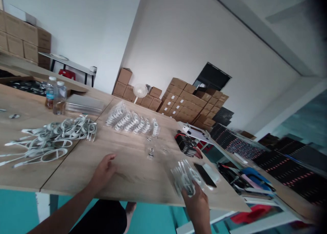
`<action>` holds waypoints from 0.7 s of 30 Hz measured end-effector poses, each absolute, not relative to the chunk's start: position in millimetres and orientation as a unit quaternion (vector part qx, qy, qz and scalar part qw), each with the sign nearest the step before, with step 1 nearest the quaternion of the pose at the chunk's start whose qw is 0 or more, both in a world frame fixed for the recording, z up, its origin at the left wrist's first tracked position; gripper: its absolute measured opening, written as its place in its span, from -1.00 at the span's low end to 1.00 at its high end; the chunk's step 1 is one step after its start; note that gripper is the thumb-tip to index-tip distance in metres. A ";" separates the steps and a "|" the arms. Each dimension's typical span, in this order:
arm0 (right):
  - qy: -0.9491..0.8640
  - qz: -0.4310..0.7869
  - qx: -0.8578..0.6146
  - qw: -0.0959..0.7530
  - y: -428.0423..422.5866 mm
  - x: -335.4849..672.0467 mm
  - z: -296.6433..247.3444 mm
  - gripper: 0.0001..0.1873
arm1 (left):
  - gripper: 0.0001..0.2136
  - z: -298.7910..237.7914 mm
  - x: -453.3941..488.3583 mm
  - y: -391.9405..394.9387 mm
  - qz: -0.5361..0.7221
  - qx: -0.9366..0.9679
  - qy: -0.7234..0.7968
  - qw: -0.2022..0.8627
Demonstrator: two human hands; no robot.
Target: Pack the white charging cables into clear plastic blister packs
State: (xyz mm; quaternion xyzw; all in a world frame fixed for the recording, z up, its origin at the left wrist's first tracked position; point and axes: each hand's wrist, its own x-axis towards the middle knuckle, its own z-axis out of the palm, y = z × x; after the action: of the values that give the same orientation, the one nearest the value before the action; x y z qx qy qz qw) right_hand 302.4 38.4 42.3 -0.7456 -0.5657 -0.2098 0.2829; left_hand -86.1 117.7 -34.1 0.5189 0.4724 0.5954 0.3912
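My right hand [196, 200] grips a white cable in a clear plastic bag [182, 176] near the front right of the table; finger and thumb close around its lower end. Another bagged white cable [195, 174] lies just beyond, beside a black phone [205, 175]. Over the bare wood at the middle, my left hand [104, 171] is open with fingers loosely bent and nothing in them. To its left spreads a tangled pile of loose white cables [63, 133]. Rows of bagged white cables [130, 120] lie farther back.
Two plastic bottles [59, 97] stand at the back left by a flat silvery stack [84, 104] and a carton of dark items [24, 86]. A stack of black boxes [186, 143] sits at the right edge. Small round stickers [150, 155] lie mid-table. Brown cartons [184, 101] line the wall.
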 end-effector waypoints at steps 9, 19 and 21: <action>-0.586 -0.221 -0.733 0.266 45.7 319.4 51.2 -0.50 | -0.73 -36.9 -87.7 114.6 0.540 0.609 0.483 0.323; -0.663 -0.036 -0.656 0.359 81.8 213.9 14.3 -0.52 | -0.65 -21.5 -75.8 107.6 0.534 0.632 0.475 0.300; -0.647 0.020 -0.665 0.372 96.6 185.3 -6.0 -0.54 | -0.65 -14.2 -79.3 114.4 0.514 0.634 0.493 0.301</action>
State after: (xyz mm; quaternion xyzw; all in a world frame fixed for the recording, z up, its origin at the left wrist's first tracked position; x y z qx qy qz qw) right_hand 185.3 96.6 -6.0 -0.6652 -0.6473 0.0201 0.3717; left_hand -79.3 114.4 -14.2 0.6339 0.4933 0.5139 0.3011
